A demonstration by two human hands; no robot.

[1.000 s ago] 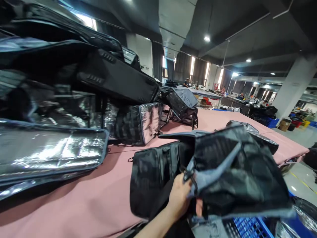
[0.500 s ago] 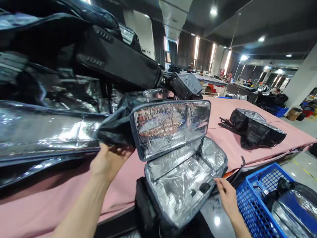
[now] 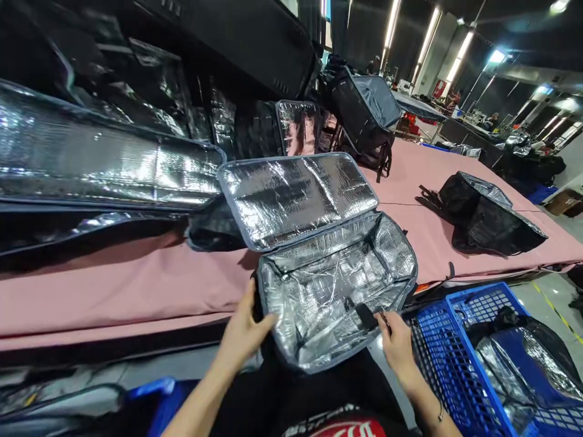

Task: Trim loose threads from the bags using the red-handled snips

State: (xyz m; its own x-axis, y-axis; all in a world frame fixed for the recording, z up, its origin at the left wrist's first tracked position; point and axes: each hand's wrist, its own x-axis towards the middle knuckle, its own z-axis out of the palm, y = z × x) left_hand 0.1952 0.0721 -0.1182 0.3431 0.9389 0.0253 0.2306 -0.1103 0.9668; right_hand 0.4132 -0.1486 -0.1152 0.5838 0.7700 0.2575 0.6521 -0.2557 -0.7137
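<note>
An insulated cooler bag [image 3: 337,279] with a silver foil lining sits at the table's front edge, its opening facing up. Its foil-lined lid [image 3: 300,197] is folded back, away from me. My left hand [image 3: 246,334] grips the bag's left end, thumb over the rim and fingers hidden outside. At the front right rim, my right hand [image 3: 396,343] pinches the edge beside a black tab [image 3: 365,317] that lies against the lining.
Black bags with foil linings [image 3: 104,164] are piled at the left. Another open bag [image 3: 364,109] stands behind, and a black bag [image 3: 487,212] lies on the pink table cover [image 3: 410,164]. A blue crate [image 3: 478,358] holding a foil-lined bag stands at the right.
My left hand has left the dark material beside the lid and now grips the bag's left end. The lid leans further back, and my view has shifted downward.
</note>
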